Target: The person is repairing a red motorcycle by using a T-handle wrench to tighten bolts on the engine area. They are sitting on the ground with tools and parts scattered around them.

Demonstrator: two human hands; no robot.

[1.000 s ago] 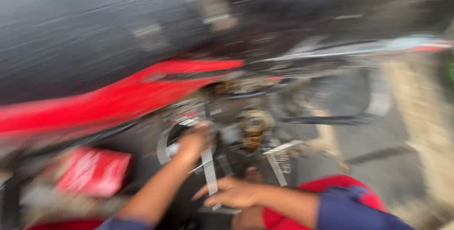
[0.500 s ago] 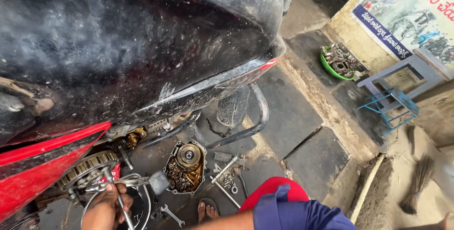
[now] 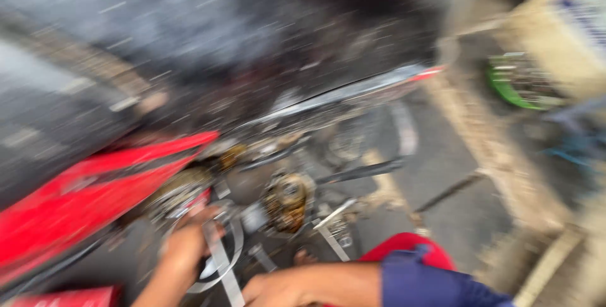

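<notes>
Head view: left hand point(image 3: 184, 248) on metal strip point(image 3: 222, 264), cramped under red panel point(image 3: 82, 196).

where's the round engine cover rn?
Head view, lower centre: the round engine cover lies on the ground right of the left hand, below the red body panel.

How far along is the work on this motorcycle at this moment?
Done: a round engine part already lies loose on the floor among scattered metal pieces.
In hand: the left hand grips a flat metal tool at the exposed engine side below the red panel; the right hand is beside it.
Left: the engine side is open, nothing refitted. Blur hides finer detail.
</notes>
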